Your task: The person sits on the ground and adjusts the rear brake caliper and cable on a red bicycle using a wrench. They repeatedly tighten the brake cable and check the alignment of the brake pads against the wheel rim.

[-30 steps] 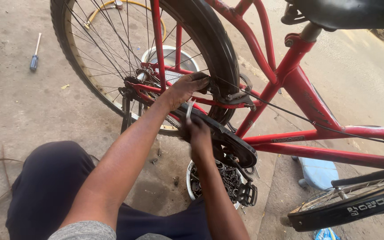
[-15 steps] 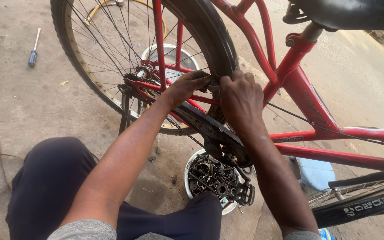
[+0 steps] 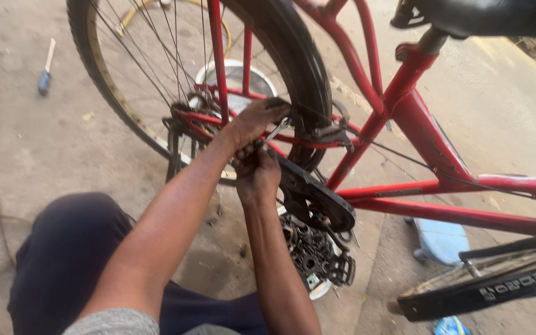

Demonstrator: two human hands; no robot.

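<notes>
— We're outdoors on a bare, dusty concrete ground [image 3: 51, 149], stained and cracked in places.

— And we've got warm daylight brightening the pavement [image 3: 504, 93] at upper right, with a screwdriver [image 3: 46, 67] lying far left.

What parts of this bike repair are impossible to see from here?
Head view:
- Wrench end: hidden under the left hand.
- Right hand fingertips: tucked behind the chain guard.
- Rear wheel top: cut off by the edge.
- Bowl of parts: too small to identify.

Concrete floor [image 3: 20, 142] with screwdriver [image 3: 46, 74], parts bowl [image 3: 317, 286].
</notes>
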